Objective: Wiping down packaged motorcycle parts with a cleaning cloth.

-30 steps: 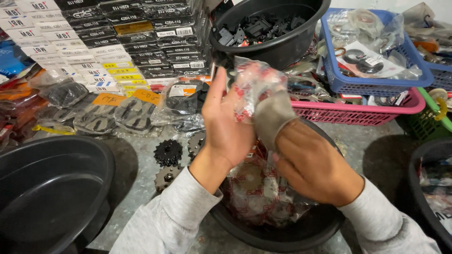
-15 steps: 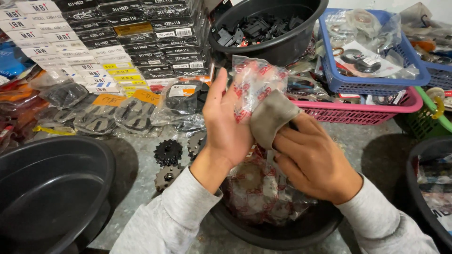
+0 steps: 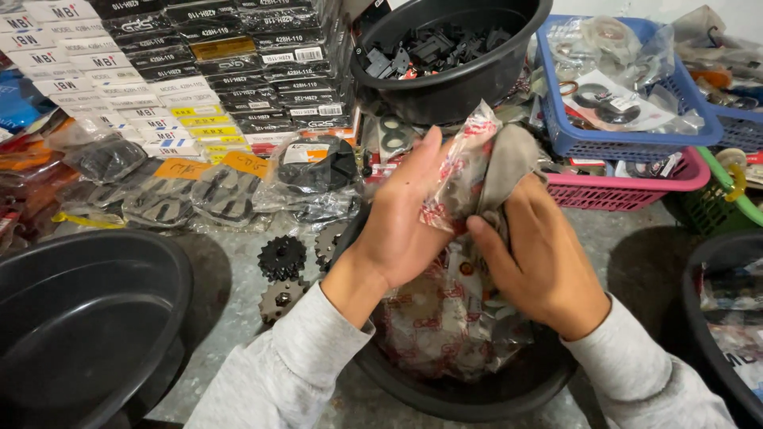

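Fingers of the left hand (image 3: 401, 230) lie straight and close together, flat against the back of a small clear packet with red print (image 3: 461, 171), thumb on the near side, so the packet is pinched between palm and thumb. Fingers of the right hand (image 3: 540, 258) curl around a grey cloth (image 3: 509, 163), pressing it against the packet's front face; thumb tip touches the packet's lower edge. Packet and cloth are held upright, raised above a black basin (image 3: 477, 389) that sits on the tabletop just in front of the person. That basin holds a heap of similar clear packets with red print (image 3: 441, 318), directly beneath both hands. Both wrists wear grey sleeves (image 3: 294, 365). Left of the basin, three dark sprockets (image 3: 282, 258) lie on the grey tabletop (image 3: 628, 238), close to each other and near the basin's rim. Farther left, a large empty black basin (image 3: 87, 326) sits at the edge of view. Behind the sprockets, bagged dark parts (image 3: 314, 171) with orange tags lie in a loose spread. Stacked flat boxes (image 3: 199, 71), black and white, rise behind those. Another black basin (image 3: 453, 56) full of small black parts stands beyond the hands. To its right a blue basket (image 3: 628, 139) of bagged items rests on a pink basket (image 3: 652, 187).
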